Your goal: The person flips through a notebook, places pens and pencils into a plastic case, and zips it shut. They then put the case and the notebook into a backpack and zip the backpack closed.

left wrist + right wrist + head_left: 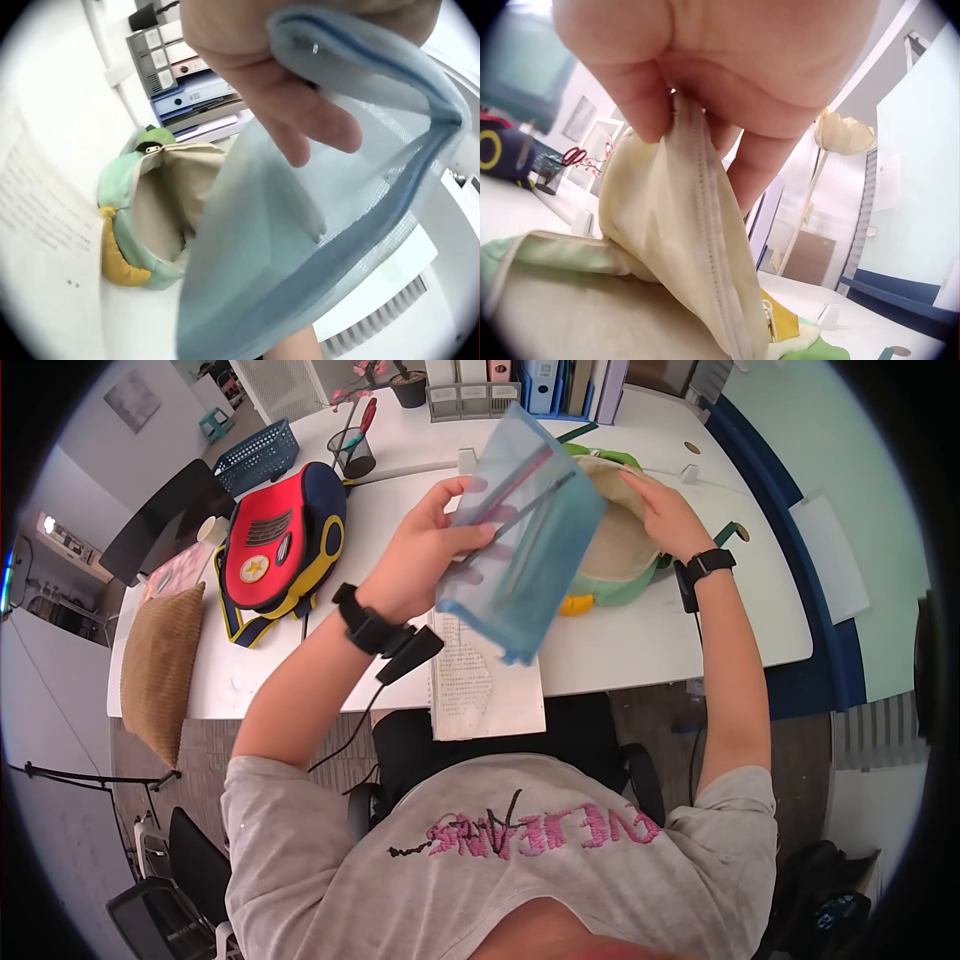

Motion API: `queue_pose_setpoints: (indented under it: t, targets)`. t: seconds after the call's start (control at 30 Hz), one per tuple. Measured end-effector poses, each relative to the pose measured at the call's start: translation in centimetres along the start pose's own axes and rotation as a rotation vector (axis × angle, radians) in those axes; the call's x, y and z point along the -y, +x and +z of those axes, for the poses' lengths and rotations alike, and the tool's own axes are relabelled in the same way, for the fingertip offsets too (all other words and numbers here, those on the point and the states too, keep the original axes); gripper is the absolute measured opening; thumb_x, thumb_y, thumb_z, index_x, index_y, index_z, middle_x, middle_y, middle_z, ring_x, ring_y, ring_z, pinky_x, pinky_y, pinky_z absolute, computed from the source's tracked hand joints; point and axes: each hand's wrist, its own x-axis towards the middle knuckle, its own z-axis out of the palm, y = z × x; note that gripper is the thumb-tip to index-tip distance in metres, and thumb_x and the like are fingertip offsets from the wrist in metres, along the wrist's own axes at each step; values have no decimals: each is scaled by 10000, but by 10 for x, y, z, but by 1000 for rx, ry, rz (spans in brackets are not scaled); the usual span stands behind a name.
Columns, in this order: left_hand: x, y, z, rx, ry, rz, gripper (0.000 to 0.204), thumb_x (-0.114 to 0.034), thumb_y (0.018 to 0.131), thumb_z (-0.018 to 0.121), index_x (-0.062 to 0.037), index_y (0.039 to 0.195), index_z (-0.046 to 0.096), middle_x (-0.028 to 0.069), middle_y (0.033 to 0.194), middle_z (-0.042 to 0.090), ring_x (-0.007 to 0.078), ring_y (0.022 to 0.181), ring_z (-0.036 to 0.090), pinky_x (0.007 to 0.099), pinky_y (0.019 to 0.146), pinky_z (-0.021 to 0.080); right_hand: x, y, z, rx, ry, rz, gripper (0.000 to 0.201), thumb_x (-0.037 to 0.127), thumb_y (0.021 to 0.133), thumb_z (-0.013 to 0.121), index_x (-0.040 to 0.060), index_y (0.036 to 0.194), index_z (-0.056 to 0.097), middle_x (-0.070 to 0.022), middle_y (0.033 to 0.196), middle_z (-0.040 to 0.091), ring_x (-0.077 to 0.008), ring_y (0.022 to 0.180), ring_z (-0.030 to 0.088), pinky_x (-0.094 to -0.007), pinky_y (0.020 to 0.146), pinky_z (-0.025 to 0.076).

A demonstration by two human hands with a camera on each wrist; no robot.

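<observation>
My left hand [420, 555] grips a translucent blue mesh zip pouch [560, 545] by one edge and holds it up over the desk. Long thin items, like pencils, show through its side. In the left wrist view the zip edge of the pouch [330, 259] gapes. My right hand [668, 520] pinches the zipped rim of a small green backpack [625, 592] with a beige lining. Seen from the right wrist, thumb and fingers hold the lining edge [682, 195] raised. The backpack is unzipped, with a yellow part on its front; the pouch partly hides it in the head view.
An open book [488, 705] lies at the desk's front edge, below the pouch. To the left are a red and navy backpack [275, 545] and a brown cushion [160, 660]. A pen holder [352, 458], a blue basket [258, 457] and a row of binders [540, 388] stand at the back.
</observation>
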Motion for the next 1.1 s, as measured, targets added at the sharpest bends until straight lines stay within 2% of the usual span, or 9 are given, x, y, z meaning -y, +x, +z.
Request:
queue_pose_setpoints:
  t: [0.1, 0.17, 0.27, 0.37, 0.53, 0.77, 0.87, 1.03, 1.1]
  targets:
    - [35, 34, -7, -33, -105, 10, 506, -152, 984, 694, -85, 1432, 468, 73, 1202, 696, 200, 937, 719, 334, 671, 578, 1, -1, -9, 6, 163, 103, 499, 12, 1014, 425, 30, 1498, 543, -169, 1549, 554, -305, 1441, 512, -339, 1205, 364]
    - [61, 53, -16, -71, 98, -236, 516, -276, 973, 727, -29, 1388, 545, 84, 1221, 682, 198, 932, 704, 351, 705, 595, 6, -4, -12, 18, 277, 194, 483, 31, 1021, 441, 27, 1491, 553, -166, 1530, 575, -300, 1423, 531, -333, 1195, 370]
    - [76, 69, -23, 43, 502, -380, 596, -407, 924, 775, 30, 1305, 639, 92, 1131, 702, 191, 940, 692, 339, 748, 606, 7, -6, -4, 95, 121, 32, 454, 57, 1020, 489, 23, 1465, 575, -178, 1466, 621, -310, 1374, 568, -342, 1168, 400]
    - [81, 94, -15, 142, 792, -384, 654, -496, 871, 801, 53, 1214, 711, 123, 1027, 715, 186, 973, 687, 317, 762, 603, 19, -8, 5, 107, 56, -12, 450, 54, 1012, 503, 33, 1453, 587, -182, 1447, 629, -324, 1356, 576, -357, 1153, 418]
    - [112, 134, 9, 180, 1097, -273, 765, -601, 805, 812, 100, 1104, 741, 188, 970, 746, 311, 945, 719, 372, 866, 574, 28, -1, 14, 96, 62, -50, 459, 39, 999, 500, 48, 1449, 596, -182, 1420, 643, -341, 1327, 589, -377, 1138, 438]
    - [108, 169, 62, 219, 882, -74, 464, -274, 726, 815, 29, 1069, 735, 181, 1059, 747, 316, 1021, 705, 389, 897, 546, 38, 7, 21, -91, 52, -257, 481, -25, 976, 450, 59, 1420, 616, -175, 1420, 640, -379, 1287, 604, -408, 1082, 490]
    - [111, 182, 77, 294, 837, -174, 412, -179, 783, 756, 22, 1140, 718, 153, 1081, 747, 275, 1023, 701, 384, 897, 546, 46, 7, 20, -78, 59, -326, 521, -56, 945, 454, 64, 1426, 614, -164, 1429, 637, -376, 1277, 610, -404, 1079, 497]
    - [113, 195, 83, 256, 298, 164, 431, -9, 808, 612, 29, 1231, 686, 162, 1160, 721, 247, 1084, 673, 345, 925, 523, 63, -5, 2, -62, 25, -338, 560, -77, 905, 465, 69, 1425, 611, -145, 1443, 633, -363, 1277, 609, -394, 1079, 503]
    - [106, 190, 80, 259, 306, 72, 469, 30, 933, 546, -38, 1392, 612, 108, 1347, 669, 211, 1272, 601, 345, 1065, 477, 65, -8, -4, -99, 9, -361, 570, -80, 893, 470, 71, 1425, 610, -140, 1449, 630, -358, 1277, 608, -393, 1079, 505]
